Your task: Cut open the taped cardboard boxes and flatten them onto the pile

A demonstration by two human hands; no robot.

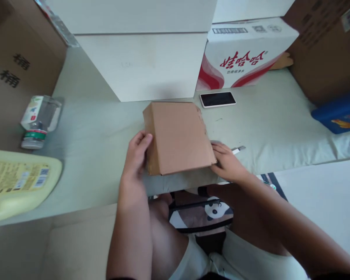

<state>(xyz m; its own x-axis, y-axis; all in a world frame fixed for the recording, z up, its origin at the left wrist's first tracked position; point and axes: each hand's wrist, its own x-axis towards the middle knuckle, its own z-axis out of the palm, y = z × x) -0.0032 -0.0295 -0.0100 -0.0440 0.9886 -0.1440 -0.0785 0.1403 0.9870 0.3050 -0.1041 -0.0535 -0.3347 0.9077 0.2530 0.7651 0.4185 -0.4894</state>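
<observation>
A brown cardboard box [181,136] rests on the pale green cloth surface, its right edge torn and ragged. My left hand [137,151] grips its left side, the thumb near the top edge and the other fingers curled along the side. At the lower right corner, my right hand [226,160] holds the torn edge with its fingers bent; some fingertips are hidden by the cardboard. Just beyond the right hand lies a utility knife [238,149], partly covered by the hand. A phone [217,99] with a dark screen lies behind the box to the right.
A white box stack [151,66] stands behind, beside a red-and-white carton [242,58]. Left are a clear plastic bottle [35,136], a yellow jug [23,182] and a large carton [32,74]. A blue package [341,112] lies right. The cloth-covered surface [93,155] ends before my knees.
</observation>
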